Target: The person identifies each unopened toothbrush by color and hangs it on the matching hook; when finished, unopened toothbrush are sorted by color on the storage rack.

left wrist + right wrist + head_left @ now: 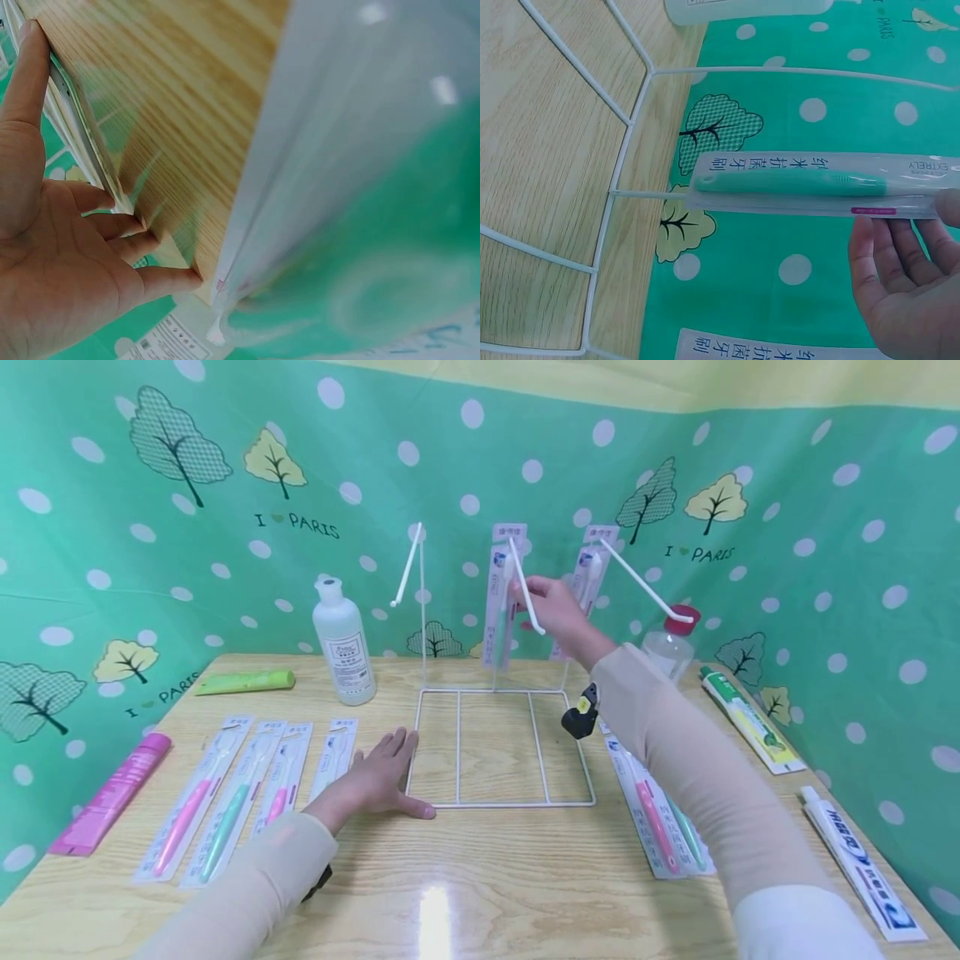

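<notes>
A white wire rack (pixel 502 806) stands on the table with three prongs at its top. On the middle prong hangs a packaged green toothbrush (pixel 787 184), and my right hand (pixel 551 606) pinches the edge of its pack. Another packaged toothbrush (pixel 588 572) hangs from the right prong, partly behind that hand. The left prong (pixel 407 564) carries nothing. My left hand (pixel 378 777) lies with fingers spread at the left side of the rack's base, its thumb by the front corner. In the left wrist view, a toothbrush pack (pixel 352 225) looms close to the lens.
Several packaged toothbrushes (pixel 183 827) lie at left, others (pixel 652 814) at right under my right arm. A white bottle (pixel 345 647) and a red-capped bottle (pixel 667 647) stand at the back. Toothpaste tubes (pixel 862 864) lie right; pink (pixel 116 793) and green tubes (pixel 247 682) lie left.
</notes>
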`<state>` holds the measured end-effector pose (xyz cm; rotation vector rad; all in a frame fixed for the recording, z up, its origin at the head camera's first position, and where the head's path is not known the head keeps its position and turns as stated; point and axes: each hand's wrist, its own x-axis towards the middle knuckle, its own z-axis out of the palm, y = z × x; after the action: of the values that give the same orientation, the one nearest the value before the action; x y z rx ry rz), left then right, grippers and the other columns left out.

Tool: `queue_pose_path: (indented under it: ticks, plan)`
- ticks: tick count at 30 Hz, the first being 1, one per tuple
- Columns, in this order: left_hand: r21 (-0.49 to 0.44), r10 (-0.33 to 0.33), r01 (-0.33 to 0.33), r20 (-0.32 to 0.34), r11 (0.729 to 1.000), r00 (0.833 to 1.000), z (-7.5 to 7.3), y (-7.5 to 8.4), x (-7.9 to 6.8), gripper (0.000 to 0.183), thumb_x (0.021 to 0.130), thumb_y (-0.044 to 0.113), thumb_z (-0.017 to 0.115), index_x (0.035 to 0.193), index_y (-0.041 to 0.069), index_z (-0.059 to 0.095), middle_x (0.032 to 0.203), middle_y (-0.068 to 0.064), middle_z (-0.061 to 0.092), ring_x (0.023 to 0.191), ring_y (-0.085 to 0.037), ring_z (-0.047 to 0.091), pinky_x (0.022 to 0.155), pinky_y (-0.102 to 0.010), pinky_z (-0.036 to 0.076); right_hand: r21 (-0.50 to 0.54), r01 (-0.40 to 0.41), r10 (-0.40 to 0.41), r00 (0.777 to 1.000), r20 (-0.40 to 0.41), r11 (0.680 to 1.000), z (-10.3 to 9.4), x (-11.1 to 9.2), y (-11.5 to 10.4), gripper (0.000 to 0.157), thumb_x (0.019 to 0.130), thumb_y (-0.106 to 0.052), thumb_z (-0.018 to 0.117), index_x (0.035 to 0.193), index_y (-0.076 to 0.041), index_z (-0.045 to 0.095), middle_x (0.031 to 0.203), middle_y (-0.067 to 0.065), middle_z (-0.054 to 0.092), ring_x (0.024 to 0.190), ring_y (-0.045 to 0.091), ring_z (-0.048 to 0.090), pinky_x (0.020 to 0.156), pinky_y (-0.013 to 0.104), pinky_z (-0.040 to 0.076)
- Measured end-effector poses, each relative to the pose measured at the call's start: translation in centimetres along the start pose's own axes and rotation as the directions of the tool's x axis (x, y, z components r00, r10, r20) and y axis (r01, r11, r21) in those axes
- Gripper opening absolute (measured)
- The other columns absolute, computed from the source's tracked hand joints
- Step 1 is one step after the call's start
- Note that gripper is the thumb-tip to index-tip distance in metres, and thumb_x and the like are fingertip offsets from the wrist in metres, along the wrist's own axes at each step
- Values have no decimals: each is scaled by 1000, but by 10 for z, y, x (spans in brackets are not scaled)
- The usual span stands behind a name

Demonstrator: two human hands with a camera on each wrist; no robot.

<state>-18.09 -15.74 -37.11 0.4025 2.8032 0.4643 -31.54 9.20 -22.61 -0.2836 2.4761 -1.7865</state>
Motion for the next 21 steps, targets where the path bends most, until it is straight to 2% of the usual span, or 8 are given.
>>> queue_pose_path:
  ticks: [6,11,17,21]
  plan:
    - [0,1,-1,3,1000,1000,1,1,1,120,61,64,70,145,1,11,149,-21,6,135,-38,6,99,-67,8,-65,-4,3,1000,-25,998,-2,-2,3,41,93,-35,49,126,-11,51,121,6,55,105,20,53,89,36,44]
    - [-4,-3,3,-3,1000,1000,3,0,2,120,60,64,70,145,2,12,149,-21,7,135,-38,6,99,-67,8,-138,39,-44,998,-35,990,-8,-8,8,39,93,-33,50,127,-12,51,119,5,56,105,19,52,88,36,44]
    - [1,-14,14,-3,1000,1000,3,-2,2,122,59,66,69,145,2,11,149,-21,7,135,-38,5,99,-67,8,-160,98,-99,995,8,982,-20,-22,13,36,94,-31,49,125,-12,51,118,3,54,104,18,51,85,32,47]
    - [-3,-18,18,0,1000,1000,3,-1,3,122,58,66,69,145,2,11,149,-21,7,135,-38,5,99,-67,7,-172,122,-115,992,54,978,-34,-38,17,40,92,-34,51,125,-11,51,117,3,54,105,18,51,89,36,45]
